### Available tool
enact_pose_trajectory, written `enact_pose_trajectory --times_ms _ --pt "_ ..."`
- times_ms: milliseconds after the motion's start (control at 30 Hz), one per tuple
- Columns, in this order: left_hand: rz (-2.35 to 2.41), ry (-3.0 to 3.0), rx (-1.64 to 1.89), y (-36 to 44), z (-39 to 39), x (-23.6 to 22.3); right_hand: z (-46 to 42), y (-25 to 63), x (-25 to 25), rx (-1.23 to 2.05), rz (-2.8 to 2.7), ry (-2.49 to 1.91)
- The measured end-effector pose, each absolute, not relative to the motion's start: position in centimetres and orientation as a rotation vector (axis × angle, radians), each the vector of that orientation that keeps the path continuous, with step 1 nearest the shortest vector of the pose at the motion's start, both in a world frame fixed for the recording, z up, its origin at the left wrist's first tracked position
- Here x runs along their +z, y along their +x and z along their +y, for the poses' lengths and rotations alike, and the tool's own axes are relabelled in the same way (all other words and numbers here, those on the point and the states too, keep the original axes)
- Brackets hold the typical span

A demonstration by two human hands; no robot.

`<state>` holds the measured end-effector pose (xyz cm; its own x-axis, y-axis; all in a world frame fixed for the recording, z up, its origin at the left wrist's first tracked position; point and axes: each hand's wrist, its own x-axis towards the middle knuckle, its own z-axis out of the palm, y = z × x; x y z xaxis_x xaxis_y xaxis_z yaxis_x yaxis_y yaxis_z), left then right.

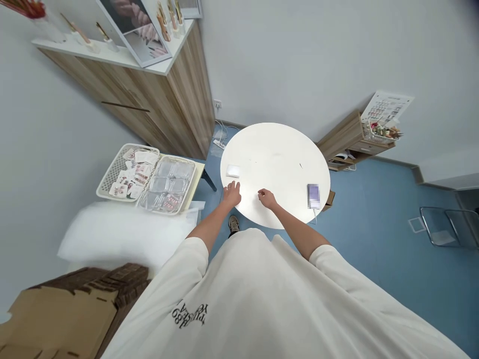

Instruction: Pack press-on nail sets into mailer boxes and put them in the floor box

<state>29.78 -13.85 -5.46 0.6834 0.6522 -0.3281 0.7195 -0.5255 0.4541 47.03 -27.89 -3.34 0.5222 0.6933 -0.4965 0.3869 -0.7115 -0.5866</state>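
My left hand (232, 193) rests at the left edge of the round white table (277, 154), fingers stretched out and apart, holding nothing. Just beyond its fingertips lies a small white rectangular packet or box (233, 171). Over the near middle of the tabletop is my right hand (267, 199), its fingers curled together; whatever they may hold is hidden or too small to name. A small dark thin piece (300, 165) lies on the far right part of the table. At the right edge sits a purple rectangular device (313, 196), blurred, with a white cable.
A wooden cabinet (187, 99) stands back left. Beside it are a white basket (108, 174) of printed cards and a clear tray (187, 192) of plastic boxes. Flattened cardboard (56, 319) lies near left. A low wooden shelf (348, 132) and a metal-framed chair (441, 227) are at right.
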Motion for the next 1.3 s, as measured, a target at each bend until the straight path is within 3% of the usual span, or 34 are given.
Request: enact_pose_trajectory --times_ms 200,400,733,1133,1300 --pt "1.069 2.305 -0.017 26.8 -22.9 -4.5 -34.1 44.9 -2.9 0.933 -1.055 -2.302" --pt "1.112 2.312 -0.098 22.8 -30.2 -4.1 -39.5 41.6 -3.3 0.969 -1.143 -2.270" --pt "1.378 2.329 -0.048 11.7 -33.4 -2.1 -38.0 34.0 -1.8 1.033 -1.414 -2.148" --pt "1.673 2.199 0.463 -10.7 -36.7 0.4 -32.0 10.3 -1.3 0.988 -1.983 -1.774" --pt "1.876 2.102 0.482 -21.6 -37.2 0.6 -31.0 -0.9 -0.6 0.871 -2.197 -1.441"
